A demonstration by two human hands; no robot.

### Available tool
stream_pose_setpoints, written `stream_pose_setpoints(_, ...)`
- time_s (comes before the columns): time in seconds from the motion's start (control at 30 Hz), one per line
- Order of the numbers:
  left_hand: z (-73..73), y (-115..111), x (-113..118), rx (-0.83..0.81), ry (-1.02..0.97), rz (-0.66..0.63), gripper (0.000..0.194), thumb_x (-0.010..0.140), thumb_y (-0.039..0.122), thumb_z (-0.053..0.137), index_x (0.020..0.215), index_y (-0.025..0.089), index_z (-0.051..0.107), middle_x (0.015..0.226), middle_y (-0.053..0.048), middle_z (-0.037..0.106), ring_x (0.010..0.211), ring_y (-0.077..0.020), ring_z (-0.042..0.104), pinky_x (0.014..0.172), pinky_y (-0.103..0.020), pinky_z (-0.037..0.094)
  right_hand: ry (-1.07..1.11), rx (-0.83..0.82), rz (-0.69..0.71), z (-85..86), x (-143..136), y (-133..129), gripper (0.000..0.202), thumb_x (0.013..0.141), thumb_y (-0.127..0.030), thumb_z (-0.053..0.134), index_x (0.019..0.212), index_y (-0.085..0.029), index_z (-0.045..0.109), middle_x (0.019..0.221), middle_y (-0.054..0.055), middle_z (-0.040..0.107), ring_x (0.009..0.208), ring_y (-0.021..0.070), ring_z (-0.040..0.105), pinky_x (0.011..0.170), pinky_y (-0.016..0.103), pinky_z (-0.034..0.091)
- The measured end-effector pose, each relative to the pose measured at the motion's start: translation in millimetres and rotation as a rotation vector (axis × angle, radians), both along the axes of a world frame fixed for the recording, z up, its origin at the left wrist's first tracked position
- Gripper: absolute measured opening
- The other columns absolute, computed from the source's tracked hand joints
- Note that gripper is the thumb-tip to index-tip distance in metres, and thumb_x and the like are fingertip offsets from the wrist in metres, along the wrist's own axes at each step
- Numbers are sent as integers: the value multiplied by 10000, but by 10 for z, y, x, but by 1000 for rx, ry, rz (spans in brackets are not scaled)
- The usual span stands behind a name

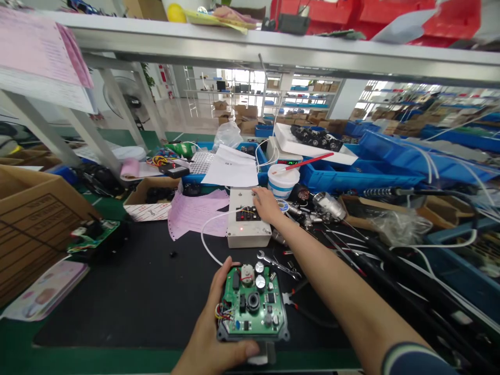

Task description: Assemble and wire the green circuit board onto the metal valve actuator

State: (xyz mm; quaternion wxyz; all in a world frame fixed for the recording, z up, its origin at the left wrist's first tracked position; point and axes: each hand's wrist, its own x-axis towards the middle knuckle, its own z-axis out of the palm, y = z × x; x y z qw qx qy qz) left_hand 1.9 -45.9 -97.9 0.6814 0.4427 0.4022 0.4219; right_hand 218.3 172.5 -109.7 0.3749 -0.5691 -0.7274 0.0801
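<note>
My left hand (213,325) is wrapped round the left and lower edge of a square unit with a green circuit board (258,304), held face up near the front of the black mat. Farther back, my right hand (266,204) touches the upper right part of a light grey box (249,234). Its fingertips are partly hidden against the box top, so I cannot make out whether they hold anything. A small red light glows on the box, beside dark terminals. A white cable (203,237) curves from the box down behind the board unit.
A wrench (279,264) and red-tipped pliers (289,299) lie right of the board. Pink paper (197,214) lies left of the box. A cardboard box (35,224) and another board assembly (94,237) stand left. Soldering tools and cables crowd the right. A metal shelf (250,44) spans overhead.
</note>
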Motion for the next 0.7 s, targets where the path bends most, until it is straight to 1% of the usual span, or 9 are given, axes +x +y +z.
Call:
stream_pose_setpoints(0.23,-53,4,-1,24,13,1,1189,420,491,905,1437,350,306,1517,-49,319,1367,-382,353,1141,-428,296,55,-3,5,-31,33,15,182,939,-247,604,1089,-142,609,1182,85,579,1169,264,508,1024,504,384)
stream_pose_setpoints(0.33,-32,2,16,27,11,0,1187,450,462,905,1450,333,278,1513,-61,324,1384,-377,325,1158,-442,259,131,-19,10,28,6,2,159,919,-206,582,1052,-131,624,1156,112,596,1169,272,505,1049,494,358)
stream_pose_setpoints(0.4,-20,-7,27,37,15,4,1194,461,448,906,1459,321,262,1510,-70,330,1396,-376,302,1166,-457,236,201,-21,8,98,-1,-118,210,906,-200,547,1090,-126,615,1175,146,593,1177,283,500,1070,490,337)
stream_pose_setpoints(0.47,-16,-18,31,52,31,17,1186,472,445,903,1461,316,262,1513,-72,329,1404,-372,289,1170,-467,219,287,-7,9,175,8,-397,305,910,-239,509,1194,-142,563,1247,156,561,1199,279,492,1075,484,340)
stream_pose_setpoints(0.53,-16,-22,27,59,38,23,1174,485,442,900,1463,311,263,1512,-76,331,1391,-373,315,1157,-475,249,375,5,31,236,21,-831,351,937,-308,463,1265,-189,501,1295,124,540,1197,247,507,1044,453,393)
stream_pose_setpoints(0.6,-14,-10,18,67,32,18,1163,497,428,899,1465,300,268,1505,-86,345,1363,-373,368,1133,-470,304,441,-32,74,268,28,-1334,297,970,-381,424,1190,-219,541,1164,90,623,1077,223,592,952,412,479)
stream_pose_setpoints(0.63,-10,2,13,74,26,10,1158,500,416,901,1465,294,272,1502,-91,351,1349,-372,390,1123,-463,325,487,-87,116,275,26,-1570,283,984,-402,414,1143,-223,565,1074,71,660,992,207,631,886,380,518)
stream_pose_setpoints(0.67,-4,19,8,82,17,0,1152,502,403,902,1465,291,279,1504,-94,352,1337,-371,409,1113,-457,342,617,-229,189,277,22,-1774,289,983,-424,433,1126,-221,581,1052,67,665,978,207,632,860,363,524)
stream_pose_setpoints(0.7,2,38,3,90,8,-14,1143,506,391,903,1463,291,287,1509,-95,348,1329,-369,421,1107,-453,353,708,-328,215,278,17,-1937,317,978,-461,440,1105,-218,599,1051,67,659,985,210,623,833,346,527)
